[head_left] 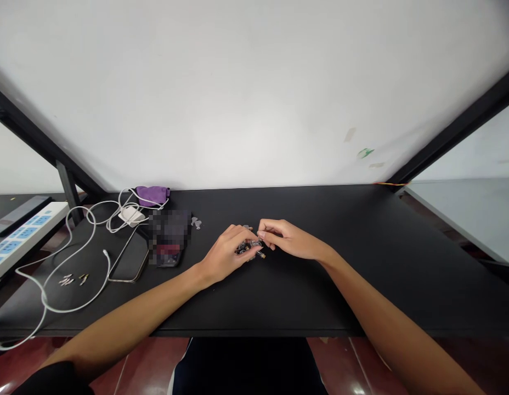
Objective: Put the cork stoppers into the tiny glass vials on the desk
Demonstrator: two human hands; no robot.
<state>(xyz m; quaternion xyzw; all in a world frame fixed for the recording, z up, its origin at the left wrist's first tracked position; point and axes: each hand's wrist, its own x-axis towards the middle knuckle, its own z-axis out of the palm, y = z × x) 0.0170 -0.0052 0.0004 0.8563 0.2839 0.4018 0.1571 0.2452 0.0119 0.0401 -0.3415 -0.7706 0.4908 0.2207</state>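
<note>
Near the middle of the black table [279,307], a small dark and silver assembly with clear-looking parts [255,243] sits between my hands. My left hand [230,251] is closed around its left side, thumb below and fingers above. A short piece with a brass-coloured end [261,254] sticks out by the left thumb. On the other side, my right hand [289,240] pinches with thumb and index finger at the assembly's right edge; whatever lies in that pinch is too small to make out. Much of the assembly is hidden under the left fingers, and its kind cannot be told.
Small grey pieces [196,223] lie beyond my left hand. Leftward are a blurred-out dark item [168,233], a silver-edged phone [130,255], a purple cloth bundle [152,195], a white charger [131,215], a looping white cable [59,311], several tiny metal pieces [66,280] and a power strip [30,233].
</note>
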